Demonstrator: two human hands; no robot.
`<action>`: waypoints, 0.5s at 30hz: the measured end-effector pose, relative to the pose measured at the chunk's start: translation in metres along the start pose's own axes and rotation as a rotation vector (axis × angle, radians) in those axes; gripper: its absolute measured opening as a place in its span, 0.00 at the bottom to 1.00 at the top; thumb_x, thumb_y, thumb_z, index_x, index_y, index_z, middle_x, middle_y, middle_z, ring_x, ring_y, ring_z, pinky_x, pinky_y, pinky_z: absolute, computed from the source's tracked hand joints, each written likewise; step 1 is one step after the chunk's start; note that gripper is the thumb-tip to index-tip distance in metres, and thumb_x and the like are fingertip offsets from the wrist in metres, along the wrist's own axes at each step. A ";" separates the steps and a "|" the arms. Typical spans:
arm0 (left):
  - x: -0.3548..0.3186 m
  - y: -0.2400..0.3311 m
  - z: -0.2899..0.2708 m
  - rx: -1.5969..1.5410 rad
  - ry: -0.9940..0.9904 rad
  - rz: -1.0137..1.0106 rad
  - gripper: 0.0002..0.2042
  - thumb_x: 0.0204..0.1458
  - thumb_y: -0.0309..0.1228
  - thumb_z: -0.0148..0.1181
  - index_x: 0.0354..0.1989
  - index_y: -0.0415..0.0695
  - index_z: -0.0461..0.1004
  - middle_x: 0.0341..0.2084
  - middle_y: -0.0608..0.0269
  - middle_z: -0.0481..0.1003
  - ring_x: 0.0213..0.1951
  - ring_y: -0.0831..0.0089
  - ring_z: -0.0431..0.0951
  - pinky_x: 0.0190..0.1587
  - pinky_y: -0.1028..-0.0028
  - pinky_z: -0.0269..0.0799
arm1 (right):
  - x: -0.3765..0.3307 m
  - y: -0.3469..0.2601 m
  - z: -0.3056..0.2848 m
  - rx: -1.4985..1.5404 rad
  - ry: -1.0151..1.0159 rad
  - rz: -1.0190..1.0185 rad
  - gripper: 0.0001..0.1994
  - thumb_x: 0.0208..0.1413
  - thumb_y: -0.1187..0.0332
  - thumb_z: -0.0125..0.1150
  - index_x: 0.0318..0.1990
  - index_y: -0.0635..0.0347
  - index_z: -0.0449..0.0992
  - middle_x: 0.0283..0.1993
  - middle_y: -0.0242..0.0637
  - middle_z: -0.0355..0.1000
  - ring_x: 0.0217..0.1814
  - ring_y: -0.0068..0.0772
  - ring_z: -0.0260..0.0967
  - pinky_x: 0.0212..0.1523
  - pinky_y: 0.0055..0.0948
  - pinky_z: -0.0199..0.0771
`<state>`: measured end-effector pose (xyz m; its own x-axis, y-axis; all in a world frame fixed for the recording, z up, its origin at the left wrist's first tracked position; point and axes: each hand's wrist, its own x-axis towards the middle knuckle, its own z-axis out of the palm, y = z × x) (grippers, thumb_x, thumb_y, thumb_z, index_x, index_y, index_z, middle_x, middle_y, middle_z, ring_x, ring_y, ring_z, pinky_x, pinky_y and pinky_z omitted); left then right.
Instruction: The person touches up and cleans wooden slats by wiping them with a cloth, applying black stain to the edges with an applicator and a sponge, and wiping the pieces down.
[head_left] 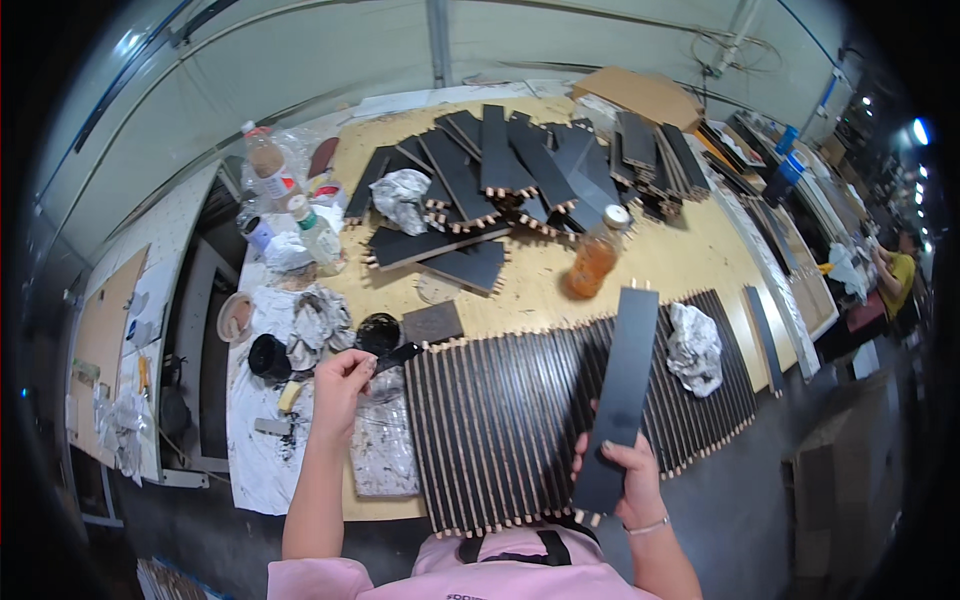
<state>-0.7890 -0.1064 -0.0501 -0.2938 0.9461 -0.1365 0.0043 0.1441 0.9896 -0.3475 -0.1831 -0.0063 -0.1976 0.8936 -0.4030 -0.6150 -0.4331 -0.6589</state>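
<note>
My right hand (628, 465) grips a long dark board (622, 375) near its lower end, thumb across its face. Pale wooden pegs stick out of both ends of the board, which is held tilted upright. Under it lies a wide row of dark boards (500, 430) set on edge side by side, pegs at their ends. Pinched in my left hand (345, 385) is a short black stick-like tool (402, 356); its exact kind is unclear. The tool's tip is close to the row's far left corner. A crumpled white rag (695, 350) rests on the row's right part.
Beyond the row, many loose dark boards (540, 160) are heaped with another rag (402, 198). A bottle of orange liquid (598, 255) stands near them. Black-stained pots (268, 357), stained cloths (320, 325) and plastic bottles (266, 160) crowd the left. Another person (900, 275) is at far right.
</note>
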 end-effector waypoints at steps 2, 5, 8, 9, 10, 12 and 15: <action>-0.023 0.018 0.033 -0.108 -0.079 0.001 0.06 0.71 0.26 0.64 0.42 0.38 0.83 0.30 0.67 0.81 0.28 0.81 0.79 0.31 0.79 0.77 | 0.011 -0.008 0.008 -0.023 -0.037 -0.064 0.34 0.65 0.69 0.63 0.78 0.63 0.63 0.47 0.50 0.81 0.41 0.44 0.83 0.43 0.45 0.90; -0.046 0.025 0.068 -0.176 -0.250 -0.031 0.05 0.74 0.26 0.60 0.46 0.38 0.81 0.30 0.60 0.83 0.31 0.76 0.84 0.35 0.76 0.81 | 0.022 -0.023 0.015 0.037 -0.076 -0.074 0.29 0.76 0.58 0.57 0.78 0.62 0.64 0.47 0.47 0.81 0.40 0.40 0.83 0.42 0.41 0.90; -0.069 0.032 0.095 -0.232 -0.368 -0.048 0.06 0.74 0.25 0.58 0.48 0.37 0.80 0.32 0.57 0.84 0.31 0.74 0.85 0.38 0.73 0.84 | 0.031 -0.027 0.021 0.113 -0.094 -0.084 0.29 0.82 0.48 0.46 0.76 0.61 0.66 0.46 0.44 0.81 0.38 0.38 0.83 0.40 0.39 0.89; -0.078 0.034 0.104 -0.258 -0.401 -0.019 0.06 0.74 0.25 0.59 0.48 0.36 0.80 0.32 0.57 0.84 0.32 0.73 0.85 0.38 0.72 0.84 | 0.032 -0.030 0.025 0.119 -0.095 -0.102 0.29 0.83 0.47 0.43 0.76 0.61 0.66 0.45 0.44 0.81 0.37 0.38 0.83 0.40 0.39 0.89; -0.087 0.036 0.111 -0.282 -0.429 0.011 0.06 0.74 0.25 0.59 0.48 0.36 0.80 0.32 0.58 0.84 0.32 0.72 0.86 0.39 0.72 0.84 | 0.032 -0.032 0.028 0.127 -0.102 -0.117 0.29 0.83 0.46 0.41 0.76 0.60 0.65 0.45 0.44 0.80 0.37 0.38 0.82 0.39 0.39 0.88; -0.104 0.034 0.123 -0.306 -0.500 0.092 0.09 0.73 0.28 0.62 0.49 0.34 0.82 0.37 0.56 0.83 0.37 0.72 0.86 0.41 0.71 0.83 | 0.032 -0.034 0.028 0.108 -0.080 -0.151 0.30 0.83 0.44 0.39 0.76 0.58 0.65 0.44 0.43 0.79 0.36 0.37 0.82 0.39 0.40 0.87; -0.118 0.039 0.134 -0.299 -0.621 0.195 0.10 0.70 0.28 0.67 0.50 0.32 0.82 0.40 0.55 0.82 0.41 0.70 0.83 0.46 0.73 0.78 | 0.032 -0.036 0.022 0.136 -0.079 -0.173 0.32 0.82 0.41 0.38 0.76 0.56 0.65 0.43 0.42 0.79 0.35 0.35 0.81 0.37 0.40 0.87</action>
<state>-0.6257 -0.1735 -0.0017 0.2846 0.9497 0.1310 -0.2874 -0.0458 0.9567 -0.3487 -0.1364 0.0186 -0.1363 0.9620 -0.2367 -0.7414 -0.2575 -0.6197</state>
